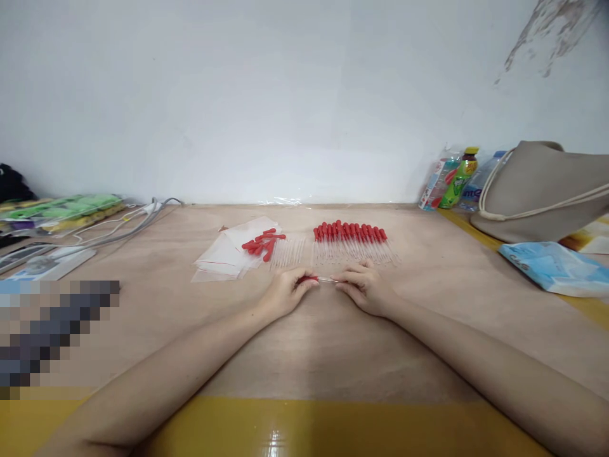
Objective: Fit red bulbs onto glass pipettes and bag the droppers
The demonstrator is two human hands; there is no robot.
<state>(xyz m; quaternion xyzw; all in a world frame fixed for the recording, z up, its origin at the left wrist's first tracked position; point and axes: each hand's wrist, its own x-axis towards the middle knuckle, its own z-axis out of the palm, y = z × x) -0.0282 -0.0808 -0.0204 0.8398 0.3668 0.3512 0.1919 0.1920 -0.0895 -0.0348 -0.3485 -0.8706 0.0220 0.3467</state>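
Observation:
Between the fingertips of my left hand [285, 293] is a red rubber dropper bulb [311, 278]. My right hand [368, 290] pinches a thin clear glass tube [326, 280], whose other end meets the bulb; how deep it sits inside I cannot tell. Just beyond my left hand are several loose red bulbs [268, 250], partly on clear plastic bags [221, 257]. Bare glass tubes [291, 252] lie side by side next to them. Beyond my right hand, assembled droppers [349, 232] form a row, red bulbs toward the wall and glass tips toward me.
Drink bottles [459, 181] and a grey bag [547, 190] stand at the back right, with a blue packet [554, 266] in front. Cables [137, 225], a green-and-yellow package [71, 212] and a phone-like device [23, 255] lie at left. A white wall [285, 101] bounds the table [295, 362].

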